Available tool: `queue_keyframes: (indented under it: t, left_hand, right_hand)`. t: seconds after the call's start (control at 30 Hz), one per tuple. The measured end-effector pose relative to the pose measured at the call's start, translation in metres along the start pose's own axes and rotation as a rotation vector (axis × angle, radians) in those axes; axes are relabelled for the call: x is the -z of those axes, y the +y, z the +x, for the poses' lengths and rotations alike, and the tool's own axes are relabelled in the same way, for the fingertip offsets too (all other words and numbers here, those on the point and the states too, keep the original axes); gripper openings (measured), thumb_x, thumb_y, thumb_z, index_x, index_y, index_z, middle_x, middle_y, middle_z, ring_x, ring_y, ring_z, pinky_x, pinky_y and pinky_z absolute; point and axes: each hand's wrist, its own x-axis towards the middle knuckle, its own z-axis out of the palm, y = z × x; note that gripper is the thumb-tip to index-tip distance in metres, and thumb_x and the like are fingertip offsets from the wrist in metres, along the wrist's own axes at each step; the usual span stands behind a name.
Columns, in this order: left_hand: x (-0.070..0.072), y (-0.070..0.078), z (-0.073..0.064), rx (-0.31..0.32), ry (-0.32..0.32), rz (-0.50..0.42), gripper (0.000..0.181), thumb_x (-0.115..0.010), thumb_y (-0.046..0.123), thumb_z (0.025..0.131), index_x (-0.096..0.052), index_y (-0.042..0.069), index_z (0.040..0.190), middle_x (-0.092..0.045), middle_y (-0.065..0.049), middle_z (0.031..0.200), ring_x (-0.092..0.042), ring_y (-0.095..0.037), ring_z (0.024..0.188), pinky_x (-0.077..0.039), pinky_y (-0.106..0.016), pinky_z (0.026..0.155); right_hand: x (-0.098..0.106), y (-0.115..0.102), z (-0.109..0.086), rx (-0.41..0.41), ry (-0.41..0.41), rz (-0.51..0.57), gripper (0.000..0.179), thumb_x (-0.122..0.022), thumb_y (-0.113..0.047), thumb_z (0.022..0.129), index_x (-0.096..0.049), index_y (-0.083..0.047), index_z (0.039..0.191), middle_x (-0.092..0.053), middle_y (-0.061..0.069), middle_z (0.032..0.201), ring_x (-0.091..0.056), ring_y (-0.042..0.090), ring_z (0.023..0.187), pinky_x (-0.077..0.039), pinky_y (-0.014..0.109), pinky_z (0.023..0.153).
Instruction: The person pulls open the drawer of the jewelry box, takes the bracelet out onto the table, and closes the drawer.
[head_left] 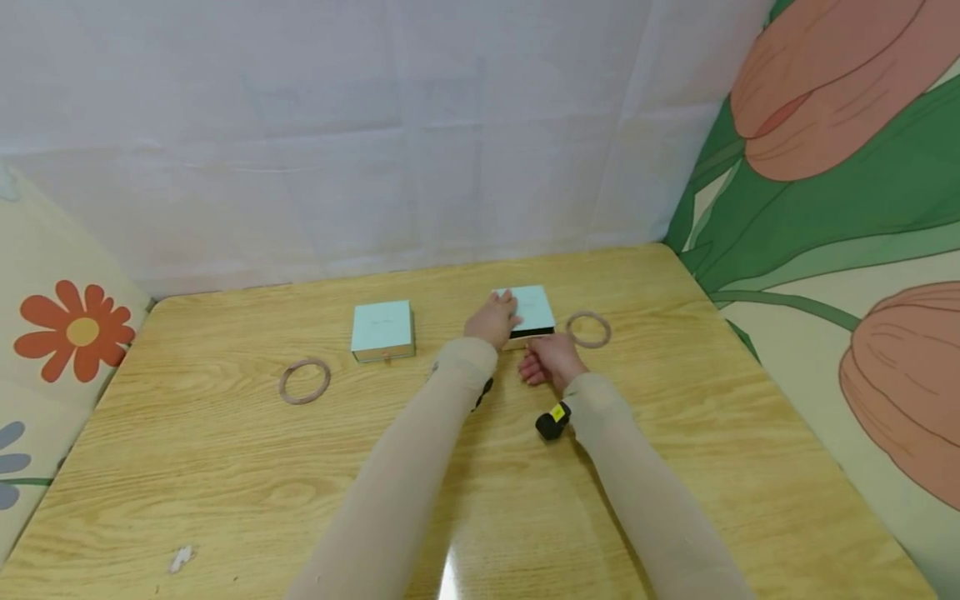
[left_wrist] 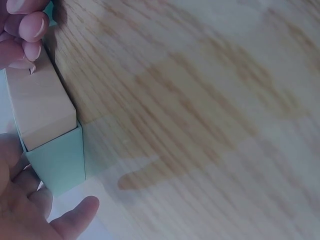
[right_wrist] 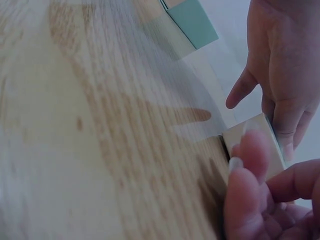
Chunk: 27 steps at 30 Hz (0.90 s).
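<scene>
A light-blue drawer box [head_left: 534, 307] lies at the back of the table, its inner drawer [left_wrist: 42, 107] partly out with a dark strip showing inside. My left hand [head_left: 492, 320] rests on the left part of its top, thumb spread away from the sleeve in the right wrist view. At the drawer's front, my right hand [head_left: 553, 360] pinches the small pull tab [left_wrist: 30, 71] between thumb and fingers. A thin brownish ring [head_left: 588, 314] lies just right of this box. What the drawer holds is hidden.
Left of my hands sits a second light-blue drawer box [head_left: 382, 327], closed. Another brownish ring [head_left: 285, 394] lies on the wooden table [head_left: 225, 467] to its left. A white cloth wall [head_left: 337, 167] rises behind the table's back edge.
</scene>
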Motion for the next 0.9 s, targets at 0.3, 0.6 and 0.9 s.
queue_keyframes:
  t: [0.3, 0.6, 0.9]
  left_hand:
    - [-0.0026, -0.0007, 0.0025, 0.008, 0.015, 0.012, 0.051, -0.041, 0.033, 0.104, -0.035, 0.014, 0.151, -0.018, 0.001, 0.16, -0.013, -0.019, 0.147, -0.023, -0.034, 0.116]
    - [-0.0011, 0.0008, 0.0018, 0.011, 0.014, 0.0, 0.051, -0.041, 0.033, 0.104, -0.036, 0.015, 0.151, -0.019, 0.002, 0.16, -0.013, -0.018, 0.147, -0.022, -0.034, 0.116]
    - [-0.0018, 0.0014, 0.0018, 0.028, 0.029, -0.006, 0.05, -0.042, 0.032, 0.103, -0.038, 0.015, 0.15, -0.02, 0.003, 0.159, -0.014, -0.017, 0.147, -0.028, -0.036, 0.114]
  right_hand:
    - [-0.001, -0.0029, -0.0007, 0.002, 0.009, -0.008, 0.017, -0.043, -0.004, 0.096, -0.055, 0.006, 0.088, -0.061, 0.005, 0.057, -0.059, 0.012, 0.045, -0.05, 0.022, 0.041]
    - [-0.0012, -0.0048, 0.0011, -0.012, 0.019, -0.016, 0.017, -0.043, -0.005, 0.096, -0.055, 0.004, 0.086, -0.061, 0.006, 0.059, -0.06, 0.012, 0.046, -0.051, 0.023, 0.041]
    - [-0.0032, -0.0073, 0.0047, -0.008, 0.021, -0.009, 0.019, -0.041, -0.004, 0.096, -0.055, 0.004, 0.085, -0.062, 0.007, 0.059, -0.06, 0.013, 0.046, -0.051, 0.023, 0.042]
